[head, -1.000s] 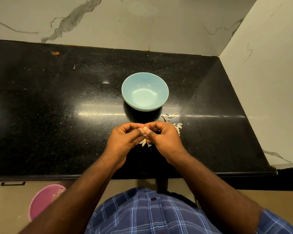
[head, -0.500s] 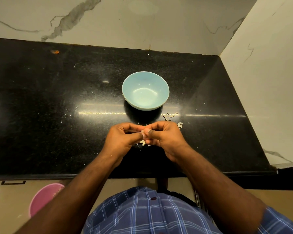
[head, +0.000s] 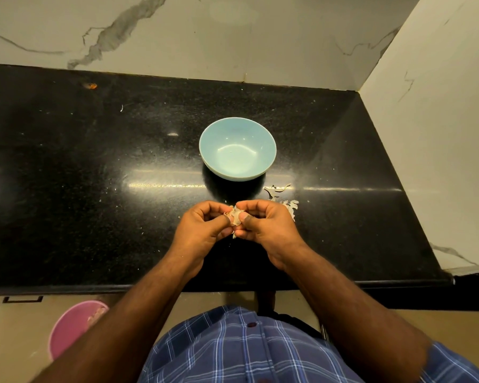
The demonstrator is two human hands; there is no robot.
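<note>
My left hand (head: pixel 205 230) and my right hand (head: pixel 266 225) meet above the black counter (head: pixel 80 189), just in front of a light blue bowl (head: pixel 237 148). Between the thumbs and fingertips of both hands I pinch a small pale garlic clove (head: pixel 235 217) with papery skin lifting off it. The bowl stands upright and looks empty. Pale skin peelings (head: pixel 285 201) lie on the counter right of my right hand, partly hidden behind it.
Marble walls close the counter at the back and on the right. The counter's front edge runs under my forearms. A pink bin (head: pixel 72 327) stands on the floor at lower left. A small orange speck (head: pixel 90 85) lies far back left.
My hands have stayed in place over the counter. The thumbs have parted slightly, and more of the clove's loose skin shows between them.
</note>
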